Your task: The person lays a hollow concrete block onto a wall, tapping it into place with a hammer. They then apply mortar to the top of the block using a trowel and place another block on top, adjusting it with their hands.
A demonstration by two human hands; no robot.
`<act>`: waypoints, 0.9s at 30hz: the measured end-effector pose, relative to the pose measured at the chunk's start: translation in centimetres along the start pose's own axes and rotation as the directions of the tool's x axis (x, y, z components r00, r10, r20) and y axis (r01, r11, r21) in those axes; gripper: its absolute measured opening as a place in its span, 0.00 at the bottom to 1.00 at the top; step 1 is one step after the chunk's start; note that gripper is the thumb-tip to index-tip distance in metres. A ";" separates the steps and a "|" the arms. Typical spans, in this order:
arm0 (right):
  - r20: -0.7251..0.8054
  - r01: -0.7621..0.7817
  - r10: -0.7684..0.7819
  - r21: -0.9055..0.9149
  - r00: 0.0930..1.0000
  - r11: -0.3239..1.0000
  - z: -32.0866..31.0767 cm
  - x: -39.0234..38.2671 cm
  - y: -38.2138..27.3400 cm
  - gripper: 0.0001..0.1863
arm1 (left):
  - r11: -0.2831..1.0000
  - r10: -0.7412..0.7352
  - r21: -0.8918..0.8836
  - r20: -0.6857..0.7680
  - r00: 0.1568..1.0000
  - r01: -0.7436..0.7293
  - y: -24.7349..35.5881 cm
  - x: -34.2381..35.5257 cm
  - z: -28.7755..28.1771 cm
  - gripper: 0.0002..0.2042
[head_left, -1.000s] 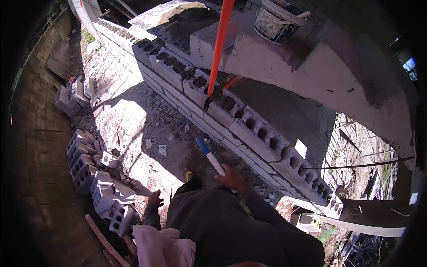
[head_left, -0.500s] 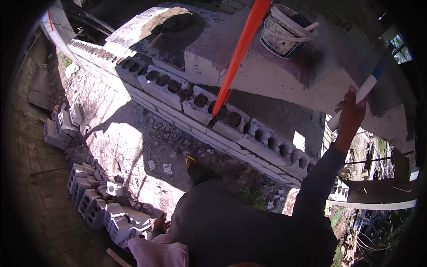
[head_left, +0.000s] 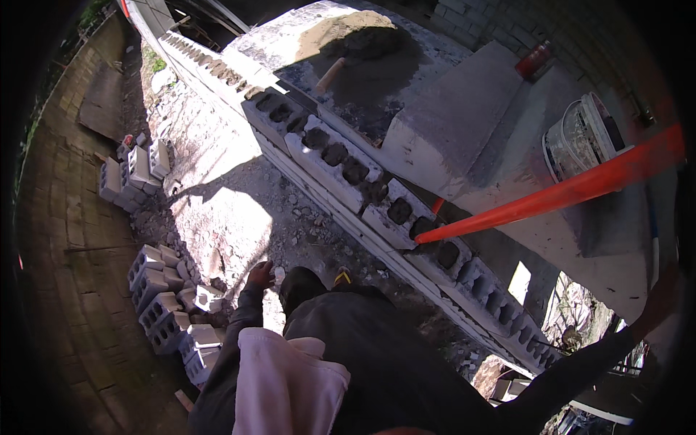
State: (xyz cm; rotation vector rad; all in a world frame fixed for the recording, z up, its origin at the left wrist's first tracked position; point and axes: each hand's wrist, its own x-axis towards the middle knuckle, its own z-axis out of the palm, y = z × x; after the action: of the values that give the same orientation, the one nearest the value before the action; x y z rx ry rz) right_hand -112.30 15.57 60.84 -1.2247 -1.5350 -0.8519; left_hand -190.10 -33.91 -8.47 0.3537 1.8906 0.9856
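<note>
My right hand (head_left: 656,301) is raised at the far right edge, dim and partly cut off, closed around a narrow pipe (head_left: 655,239) with a blue end, only part of which shows. My left hand (head_left: 261,274) hangs low beside my body with loosely bent fingers and holds nothing visible. In front of me runs a concrete block wall (head_left: 377,217), several of its cores filled with grey mortar. A long orange pole (head_left: 544,194) slants from one core toward the upper right.
Stacked hollow blocks (head_left: 156,304) and a second pile (head_left: 134,174) lie on the rubble ground left. An old block wall (head_left: 87,239) bounds that side. Beyond the new wall are a mortar heap (head_left: 355,36), a dirty bucket (head_left: 580,138) and a red can (head_left: 534,61) on concrete.
My right hand has swung up and right with the pipe. My left hand appears higher. The view has turned, and the orange pole now appears far more slanted toward the right.
</note>
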 end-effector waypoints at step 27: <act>0.952 -0.959 -0.139 -0.281 -0.274 -0.031 57.7 -33.2 -81.3 0.12 | 0.793 -0.546 -0.268 0.083 0.834 0.547 8.3 29.5 -24.6 0.25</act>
State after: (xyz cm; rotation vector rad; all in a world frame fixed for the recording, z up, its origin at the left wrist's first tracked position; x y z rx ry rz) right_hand -204.37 38.38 15.57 -1.3971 -1.1206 1.9657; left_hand -227.26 -22.86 -14.48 -0.3554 1.6696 0.8272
